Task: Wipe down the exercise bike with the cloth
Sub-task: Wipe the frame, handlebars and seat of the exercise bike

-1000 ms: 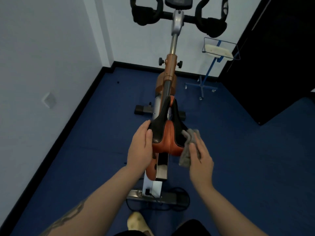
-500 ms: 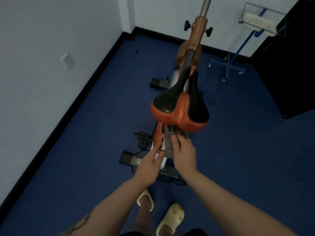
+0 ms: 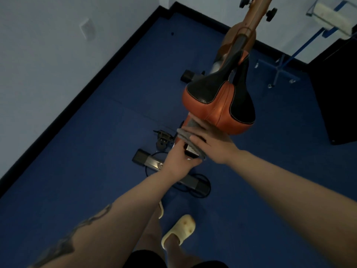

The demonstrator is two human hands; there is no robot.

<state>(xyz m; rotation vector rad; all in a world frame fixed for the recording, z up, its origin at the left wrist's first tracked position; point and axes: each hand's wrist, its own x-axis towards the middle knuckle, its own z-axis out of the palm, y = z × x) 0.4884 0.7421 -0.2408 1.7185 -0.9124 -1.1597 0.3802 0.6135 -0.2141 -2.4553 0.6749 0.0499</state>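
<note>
Exercise bike (image 3: 239, 35) | step: wiping frame under saddle (image 3: 218, 105) | right hand (image 3: 210, 144) flat, pressing cloth (image 3: 186, 134) | left hand (image 3: 177, 159) gripping frame | next, I judge: firm strokes downward

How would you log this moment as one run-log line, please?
right hand presses cloth on frame under saddle | left hand steadies frame

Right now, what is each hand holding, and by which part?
The right hand presses the grey cloth flat against the bike frame under the saddle. The left hand is at the frame lower down; its grip cannot be told.
</note>
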